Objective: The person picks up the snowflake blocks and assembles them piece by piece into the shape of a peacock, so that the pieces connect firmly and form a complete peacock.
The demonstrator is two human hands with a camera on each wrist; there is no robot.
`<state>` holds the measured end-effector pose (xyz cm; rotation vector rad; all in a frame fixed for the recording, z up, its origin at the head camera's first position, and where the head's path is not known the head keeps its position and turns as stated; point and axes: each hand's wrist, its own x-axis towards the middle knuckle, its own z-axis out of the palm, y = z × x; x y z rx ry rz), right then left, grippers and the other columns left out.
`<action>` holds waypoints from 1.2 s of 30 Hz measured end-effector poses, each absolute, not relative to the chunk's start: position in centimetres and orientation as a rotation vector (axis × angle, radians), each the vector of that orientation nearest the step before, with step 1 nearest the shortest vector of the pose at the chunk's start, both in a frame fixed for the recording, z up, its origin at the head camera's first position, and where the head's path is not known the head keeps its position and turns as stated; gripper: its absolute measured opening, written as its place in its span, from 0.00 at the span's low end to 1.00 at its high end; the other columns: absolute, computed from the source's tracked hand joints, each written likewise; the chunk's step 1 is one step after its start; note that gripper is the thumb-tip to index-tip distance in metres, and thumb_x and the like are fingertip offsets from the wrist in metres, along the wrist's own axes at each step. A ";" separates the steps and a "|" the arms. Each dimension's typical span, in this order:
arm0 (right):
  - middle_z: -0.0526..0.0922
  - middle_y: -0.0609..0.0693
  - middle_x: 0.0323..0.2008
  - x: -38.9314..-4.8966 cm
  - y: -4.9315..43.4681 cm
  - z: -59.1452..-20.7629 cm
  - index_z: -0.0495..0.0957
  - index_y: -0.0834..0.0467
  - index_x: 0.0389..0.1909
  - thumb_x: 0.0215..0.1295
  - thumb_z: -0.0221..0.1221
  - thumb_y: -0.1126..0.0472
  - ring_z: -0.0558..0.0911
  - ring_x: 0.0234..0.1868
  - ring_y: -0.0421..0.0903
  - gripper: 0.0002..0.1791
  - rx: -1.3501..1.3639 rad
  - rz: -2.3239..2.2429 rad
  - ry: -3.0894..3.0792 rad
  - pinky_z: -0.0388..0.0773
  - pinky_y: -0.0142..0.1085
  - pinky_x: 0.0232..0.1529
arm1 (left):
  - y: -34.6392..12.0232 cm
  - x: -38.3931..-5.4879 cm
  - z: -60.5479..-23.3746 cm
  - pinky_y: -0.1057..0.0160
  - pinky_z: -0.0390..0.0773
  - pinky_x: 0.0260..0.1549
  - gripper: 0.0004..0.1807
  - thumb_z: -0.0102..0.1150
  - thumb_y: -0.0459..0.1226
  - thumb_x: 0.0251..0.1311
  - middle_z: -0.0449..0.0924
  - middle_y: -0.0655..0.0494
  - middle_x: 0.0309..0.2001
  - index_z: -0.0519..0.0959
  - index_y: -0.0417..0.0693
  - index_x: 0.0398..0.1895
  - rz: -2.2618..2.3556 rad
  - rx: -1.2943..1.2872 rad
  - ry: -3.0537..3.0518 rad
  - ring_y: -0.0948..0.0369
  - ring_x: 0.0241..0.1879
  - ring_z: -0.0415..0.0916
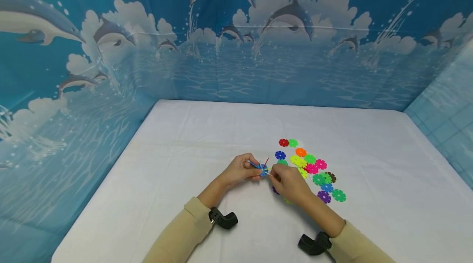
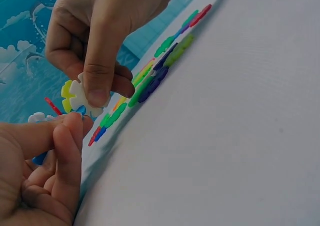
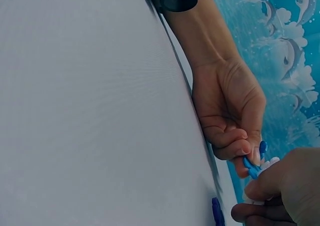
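Observation:
My left hand [image 1: 240,169] pinches a blue notched disc [image 1: 263,170] between thumb and fingers, above the white table. Other discs stand out edgewise from it: a red disc [image 2: 52,105], a yellow disc [image 2: 66,89] and a white one. Facing it from the right, my right hand [image 1: 290,181] grips a white notched disc [image 2: 77,93] between thumb and finger, right at the blue disc's edge. In the right wrist view the blue disc [image 3: 251,167] shows between both hands, and my fingers partly cover the joint.
Loose notched discs in many colours lie on the white table [image 1: 184,140] beside and beyond my right hand, among them a red disc [image 1: 283,142], an orange disc [image 1: 301,152] and a purple disc [image 1: 324,197]. A dolphin-print curtain [image 1: 258,74] surrounds the table.

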<state>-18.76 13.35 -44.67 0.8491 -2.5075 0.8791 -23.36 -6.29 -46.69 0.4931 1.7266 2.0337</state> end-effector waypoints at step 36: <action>0.81 0.45 0.32 -19.6 16.5 -43.2 0.80 0.59 0.36 0.57 0.68 0.66 0.80 0.34 0.45 0.08 0.624 0.983 -2.773 0.81 0.39 0.36 | -5.9 -23.1 -46.5 0.71 0.79 0.30 0.09 0.57 0.22 0.62 0.80 0.55 0.26 0.69 0.37 0.38 2.112 0.306 1.778 0.64 0.26 0.81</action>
